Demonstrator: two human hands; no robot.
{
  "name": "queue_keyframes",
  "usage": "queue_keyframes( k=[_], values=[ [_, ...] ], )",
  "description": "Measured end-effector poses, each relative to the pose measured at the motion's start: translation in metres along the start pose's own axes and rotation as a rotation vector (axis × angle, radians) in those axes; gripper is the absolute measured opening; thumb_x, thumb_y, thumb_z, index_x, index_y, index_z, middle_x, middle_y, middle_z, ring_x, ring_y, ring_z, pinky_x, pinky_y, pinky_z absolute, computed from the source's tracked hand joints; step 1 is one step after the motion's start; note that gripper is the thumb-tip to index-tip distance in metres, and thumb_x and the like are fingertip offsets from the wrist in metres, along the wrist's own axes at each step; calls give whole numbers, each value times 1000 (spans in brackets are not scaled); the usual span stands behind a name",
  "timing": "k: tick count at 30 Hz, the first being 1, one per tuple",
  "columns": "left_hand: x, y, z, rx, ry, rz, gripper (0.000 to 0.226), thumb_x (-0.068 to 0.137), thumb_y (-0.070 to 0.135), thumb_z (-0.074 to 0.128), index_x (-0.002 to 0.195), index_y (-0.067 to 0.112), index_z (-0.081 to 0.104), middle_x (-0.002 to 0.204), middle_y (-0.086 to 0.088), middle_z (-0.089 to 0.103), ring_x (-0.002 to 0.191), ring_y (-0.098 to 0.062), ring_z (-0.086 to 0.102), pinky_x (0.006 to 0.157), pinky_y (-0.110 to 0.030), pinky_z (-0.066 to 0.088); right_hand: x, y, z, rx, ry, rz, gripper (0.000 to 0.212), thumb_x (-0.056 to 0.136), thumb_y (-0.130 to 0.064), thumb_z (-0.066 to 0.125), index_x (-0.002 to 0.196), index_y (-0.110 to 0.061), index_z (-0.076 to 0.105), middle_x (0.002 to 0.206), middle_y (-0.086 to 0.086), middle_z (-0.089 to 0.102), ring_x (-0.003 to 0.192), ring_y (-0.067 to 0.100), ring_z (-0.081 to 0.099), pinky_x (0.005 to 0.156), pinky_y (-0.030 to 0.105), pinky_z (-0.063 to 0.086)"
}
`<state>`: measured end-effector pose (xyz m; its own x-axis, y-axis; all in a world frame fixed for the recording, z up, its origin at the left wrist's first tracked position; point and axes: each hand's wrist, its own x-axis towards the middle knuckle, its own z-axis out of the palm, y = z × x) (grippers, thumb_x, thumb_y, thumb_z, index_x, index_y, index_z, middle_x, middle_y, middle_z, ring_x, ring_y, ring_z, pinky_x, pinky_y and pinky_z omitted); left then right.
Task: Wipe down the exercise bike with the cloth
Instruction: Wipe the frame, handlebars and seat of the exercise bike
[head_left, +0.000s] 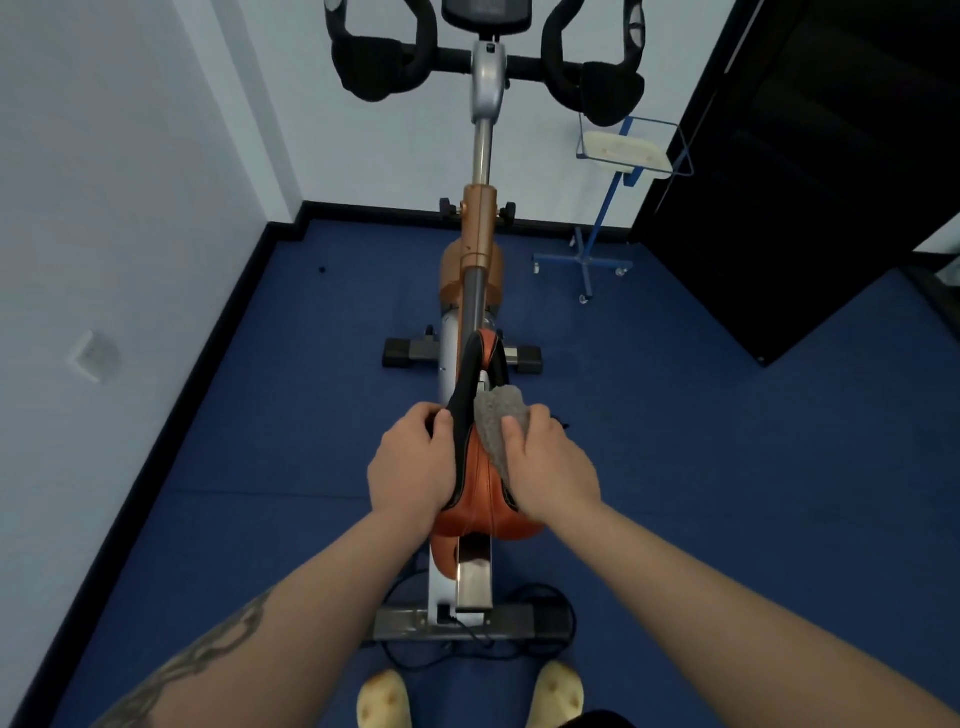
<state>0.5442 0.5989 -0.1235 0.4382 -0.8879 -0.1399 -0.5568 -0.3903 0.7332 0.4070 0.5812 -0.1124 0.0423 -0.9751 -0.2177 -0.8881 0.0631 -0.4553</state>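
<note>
The bike (480, 249) stood lengthwise on the blue floor (701, 441), its handlebars (483, 57) at 12 o'clock and its orange-and-black saddle (480, 488) near the centre of the view, just in front of the person. The left hand (413, 467) was curled around the saddle's left edge, fingers wrapped over the black side and thumb on top, gripping it. The right hand (550, 467) was closed on a grey cloth (498, 423), pressing it against the right side of the saddle; the cloth bunched out past the fingertips toward 12 o'clock, lying on the saddle's narrow part. Both forearms reached in from 6 o'clock, the left one tattooed. Two pale slippers (384, 701) showed at the bottom edge behind the rear foot bar (415, 623) of the bike. A blue wheeled stand (608, 218) stood at about 1 o'clock beside a dark cabinet (810, 182).
</note>
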Motion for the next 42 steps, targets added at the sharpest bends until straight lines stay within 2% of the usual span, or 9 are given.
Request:
queue_keyframes(
  k=[4, 7, 10, 14, 19, 24, 29, 35, 42],
  values=[
    [1, 0, 1, 7, -6, -6, 19, 100, 40, 39, 100, 35, 57, 78, 18, 55, 71, 3, 49, 55, -22, 33, 28, -6, -12, -60, -203, 24, 42, 106, -35, 14, 128, -11, 40, 110, 7, 53, 82, 22, 50, 68, 38, 43],
    [0, -2, 1, -13, -2, -6, 23, 99, 40, 40, 104, 33, 60, 80, 18, 57, 73, 1, 52, 58, -25, 36, 18, -7, -1, -96, -102, 51, 44, 105, -40, 16, 124, -12, 43, 106, 6, 54, 71, 17, 45, 59, 34, 33],
    [3, -1, 2, 0, 9, 4, 23, 99, 40, 39, 104, 33, 61, 79, 19, 56, 73, 0, 53, 59, -27, 37, 3, -8, 1, -38, 19, 26, 47, 102, -50, 18, 117, -14, 45, 111, 7, 58, 81, 22, 52, 66, 36, 36],
    [1, -1, 2, 2, 1, 2, 22, 100, 39, 39, 103, 33, 60, 78, 18, 56, 72, 1, 52, 56, -24, 35, 30, -14, -8, -45, -160, 81, 50, 104, -44, 13, 123, -9, 43, 108, 9, 56, 83, 24, 48, 69, 38, 37],
    [1, -1, 1, -18, -4, 7, 25, 100, 39, 40, 107, 31, 62, 81, 18, 57, 74, 1, 53, 58, -26, 37, 13, -11, 0, -66, -51, 27, 48, 102, -51, 17, 117, -13, 42, 113, 10, 57, 85, 26, 55, 66, 37, 38],
    [1, -1, 2, -9, 4, 8, 24, 100, 39, 40, 106, 31, 62, 78, 19, 55, 72, 3, 51, 57, -23, 35, 38, -21, -10, -44, -218, 128, 51, 104, -47, 12, 122, -8, 40, 111, 14, 60, 84, 27, 52, 69, 38, 41],
    [2, -2, 1, -16, 8, 9, 24, 99, 39, 40, 106, 32, 62, 79, 19, 56, 73, 4, 51, 57, -21, 35, 14, -14, 0, -89, -64, 20, 50, 102, -51, 18, 122, -11, 41, 118, 11, 57, 93, 29, 59, 66, 37, 38],
    [0, -2, 3, -8, 3, 3, 25, 99, 40, 40, 108, 31, 62, 78, 21, 54, 72, 4, 50, 57, -22, 34, 45, -22, -9, -120, -247, 81, 48, 106, -38, 17, 141, -9, 32, 124, 14, 54, 86, 23, 47, 64, 36, 37],
    [2, -1, 2, 11, 5, 9, 26, 100, 40, 39, 110, 31, 61, 80, 18, 55, 71, 2, 50, 58, -25, 36, 24, -12, -7, -68, -132, 28, 50, 102, -53, 16, 120, -12, 40, 112, 10, 59, 88, 29, 59, 67, 37, 41]
  ],
)
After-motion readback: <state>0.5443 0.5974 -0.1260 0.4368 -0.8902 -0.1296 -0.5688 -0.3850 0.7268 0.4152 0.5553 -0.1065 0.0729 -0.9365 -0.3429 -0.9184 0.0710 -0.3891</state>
